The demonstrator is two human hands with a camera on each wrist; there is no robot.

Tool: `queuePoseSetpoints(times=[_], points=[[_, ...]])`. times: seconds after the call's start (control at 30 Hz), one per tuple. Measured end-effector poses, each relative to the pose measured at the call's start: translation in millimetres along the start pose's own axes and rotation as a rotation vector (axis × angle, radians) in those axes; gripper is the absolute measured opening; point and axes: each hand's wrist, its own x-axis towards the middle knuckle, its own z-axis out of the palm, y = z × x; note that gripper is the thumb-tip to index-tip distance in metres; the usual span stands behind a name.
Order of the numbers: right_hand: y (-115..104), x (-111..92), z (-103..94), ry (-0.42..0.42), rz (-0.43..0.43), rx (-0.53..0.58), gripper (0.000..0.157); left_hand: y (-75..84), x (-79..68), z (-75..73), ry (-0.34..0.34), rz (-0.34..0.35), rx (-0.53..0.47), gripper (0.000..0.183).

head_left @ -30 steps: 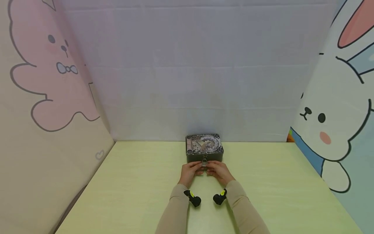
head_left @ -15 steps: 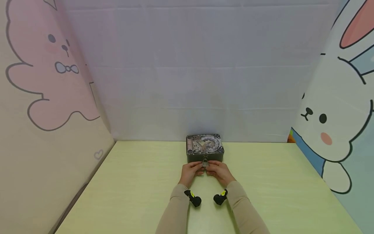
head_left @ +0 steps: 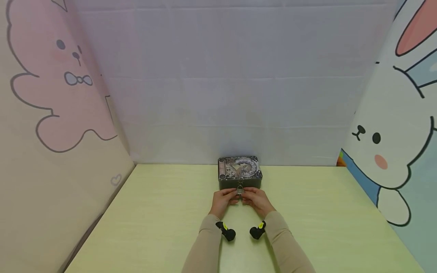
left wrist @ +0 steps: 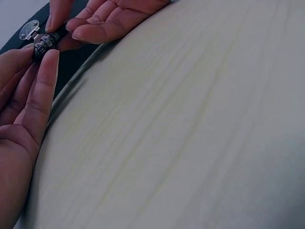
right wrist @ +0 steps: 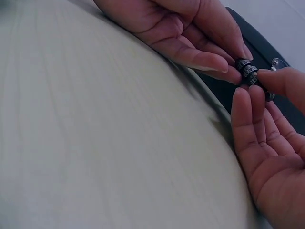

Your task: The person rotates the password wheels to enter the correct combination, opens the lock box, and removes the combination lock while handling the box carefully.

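A dark tin box [head_left: 240,172] with an ornate printed lid stands at the back of the table. From the clasp at its front hangs a small combination padlock [head_left: 240,190], whose numbered dials [left wrist: 47,42] show in both wrist views. My left hand [head_left: 222,201] pinches one end of the lock between thumb and fingers. On the other side my right hand [head_left: 257,201] pinches it too, its thumb [right wrist: 276,78] lying against the dials. The fingers cover part of the lock, and the digits are too small to read.
The pale yellow-green table [head_left: 164,212] reaches back to a white cloth wall [head_left: 218,83] just behind the box. Side panels with a pink cartoon animal [head_left: 61,87] and a white rabbit [head_left: 385,132] flank it. A black wrist camera [head_left: 227,232] sits at each sleeve.
Both hands stay on the padlock in front of the box. The lock tilts slightly between the fingers; otherwise only a slight shift of the head view shows.
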Motion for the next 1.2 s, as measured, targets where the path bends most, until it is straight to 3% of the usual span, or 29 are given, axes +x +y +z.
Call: queuePoseSetpoints(times=[0.67, 1.2], points=[[3.7, 4.2, -3.0, 0.008, 0.013, 0.029, 0.042, -5.8, 6.4, -2.2, 0.009, -0.006, -0.006, 0.028], [4.1, 6.4, -0.6, 0.033, 0.007, -0.02, 0.04, -6.3, 7.1, -2.2, 0.016, -0.003, 0.01, 0.028]])
